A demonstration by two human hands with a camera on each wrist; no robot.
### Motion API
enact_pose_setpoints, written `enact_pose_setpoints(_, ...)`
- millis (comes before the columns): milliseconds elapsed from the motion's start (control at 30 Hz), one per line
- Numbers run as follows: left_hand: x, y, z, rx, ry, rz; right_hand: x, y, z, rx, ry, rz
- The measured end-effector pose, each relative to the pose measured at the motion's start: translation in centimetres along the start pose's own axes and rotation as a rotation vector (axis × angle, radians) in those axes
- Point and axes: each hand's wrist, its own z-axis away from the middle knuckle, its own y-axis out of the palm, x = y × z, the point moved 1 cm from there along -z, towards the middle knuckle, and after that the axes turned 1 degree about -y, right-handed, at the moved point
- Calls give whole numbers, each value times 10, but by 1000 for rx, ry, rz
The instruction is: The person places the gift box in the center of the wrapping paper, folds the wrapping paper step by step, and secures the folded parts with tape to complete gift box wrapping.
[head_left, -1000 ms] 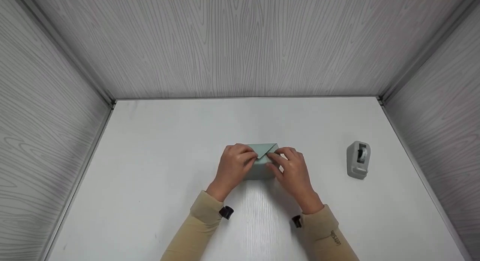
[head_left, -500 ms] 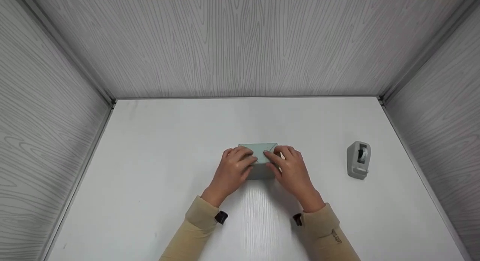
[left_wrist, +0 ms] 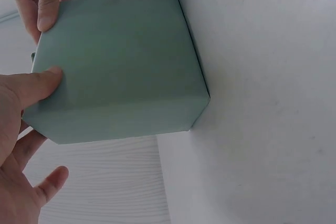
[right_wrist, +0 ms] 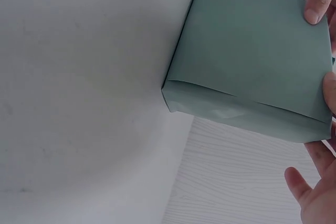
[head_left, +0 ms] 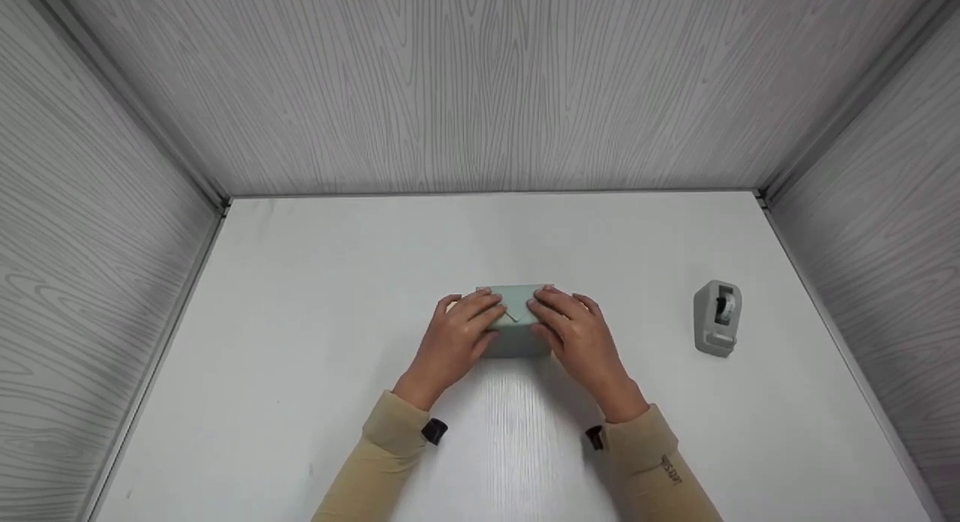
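Note:
A box wrapped in pale green paper [head_left: 517,343] stands on the white table in front of the person. Its top carries a triangular paper flap [head_left: 516,309] folded toward the near edge. The left hand [head_left: 454,338] holds the box's upper left corner, fingers over the top and thumb [left_wrist: 47,80] on the near face. At the upper right, the right hand [head_left: 581,334] does the same, its fingertips on the top beside the flap. The wrist views show the smooth paper face and a folded side edge; the hands hide parts of the top.
A grey tape dispenser [head_left: 717,319] with a roll of tape stands on the right of the white table [head_left: 315,297]. Grey wood-grain panels [head_left: 480,94] enclose the table at the back and on both sides.
The raised paper flap has come down flat on the box's top. Both hands have moved from the flap's middle to the sides; the left hand has shifted slightly left.

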Motion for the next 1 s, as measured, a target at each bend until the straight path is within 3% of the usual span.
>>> enact_pose_setpoints(500,9,13,-12,-31,-36,14,-16,4,-10,0,19,11)
enact_pose_setpoints(1000,12,14,-11,-35,-60,50,-18,7,-8,4,34,-11)
